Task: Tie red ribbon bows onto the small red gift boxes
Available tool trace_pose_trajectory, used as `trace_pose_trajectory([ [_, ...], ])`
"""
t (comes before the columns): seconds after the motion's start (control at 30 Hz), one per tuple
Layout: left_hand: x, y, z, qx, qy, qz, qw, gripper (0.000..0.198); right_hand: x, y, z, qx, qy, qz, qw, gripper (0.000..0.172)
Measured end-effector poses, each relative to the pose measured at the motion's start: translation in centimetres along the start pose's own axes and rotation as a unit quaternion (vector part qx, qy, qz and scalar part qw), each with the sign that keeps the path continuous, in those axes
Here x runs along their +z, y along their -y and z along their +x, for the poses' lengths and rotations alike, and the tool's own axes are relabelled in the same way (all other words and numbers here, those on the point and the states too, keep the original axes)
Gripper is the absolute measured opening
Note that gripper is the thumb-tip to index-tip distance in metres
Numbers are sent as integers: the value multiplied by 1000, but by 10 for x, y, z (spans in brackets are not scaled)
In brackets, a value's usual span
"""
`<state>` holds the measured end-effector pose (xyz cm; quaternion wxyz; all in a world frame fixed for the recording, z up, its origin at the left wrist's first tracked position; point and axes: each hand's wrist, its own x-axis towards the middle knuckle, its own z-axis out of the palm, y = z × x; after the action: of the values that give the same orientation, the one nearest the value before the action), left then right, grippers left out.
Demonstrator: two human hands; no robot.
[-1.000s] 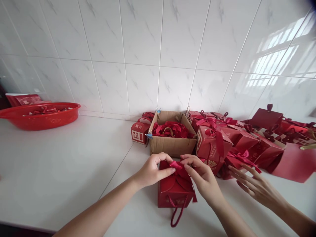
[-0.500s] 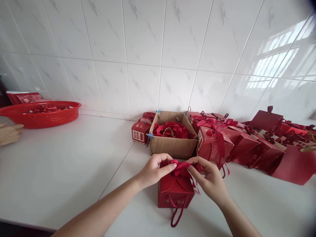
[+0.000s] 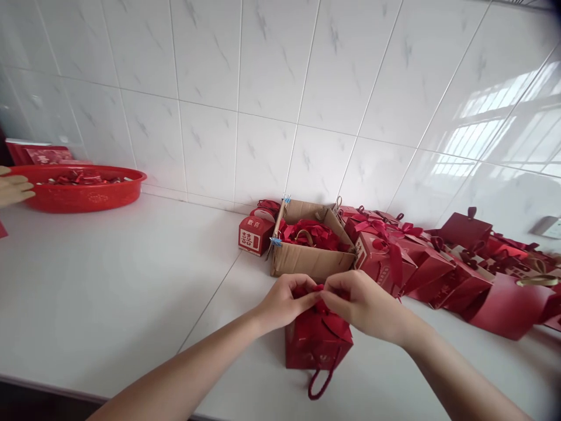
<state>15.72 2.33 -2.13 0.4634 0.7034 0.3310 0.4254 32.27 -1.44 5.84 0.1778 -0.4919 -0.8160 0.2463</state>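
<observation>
A red gift box (image 3: 318,345) with a dark red cord handle stands on the white counter in front of me. At its top my left hand (image 3: 291,301) pinches the red ribbon (image 3: 321,287) between thumb and forefinger. Close against it, my right hand (image 3: 359,301) is closed on the ribbon too, its fingertips meeting the left ones. The hands cover most of the ribbon and the far part of the lid.
Behind the gift box stands a cardboard box (image 3: 313,260) holding red material, with a small red box (image 3: 255,235) beside it. Many red gift boxes (image 3: 425,263) crowd the right. At left are a red basin (image 3: 87,196) and another person's gloved hand (image 3: 15,188).
My right hand has moved left, bringing its fingertips up to my left hand at the ribbon. The view has tilted slightly, and the other person's hand has risen beside the basin.
</observation>
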Motion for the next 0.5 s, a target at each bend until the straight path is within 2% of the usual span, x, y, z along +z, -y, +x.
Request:
trace_pose_trajectory([
  [0.23,0,1,0,-30,17,-66,997,26,-11,-6,8,76,9,28,997,34],
  [0.37,-1,1,-1,-37,36,-82,995,29,-15,-14,9,67,-7,8,998,36],
  [0.5,-2,-1,-3,-31,42,-55,997,25,-14,-25,13,50,-45,-26,997,35],
])
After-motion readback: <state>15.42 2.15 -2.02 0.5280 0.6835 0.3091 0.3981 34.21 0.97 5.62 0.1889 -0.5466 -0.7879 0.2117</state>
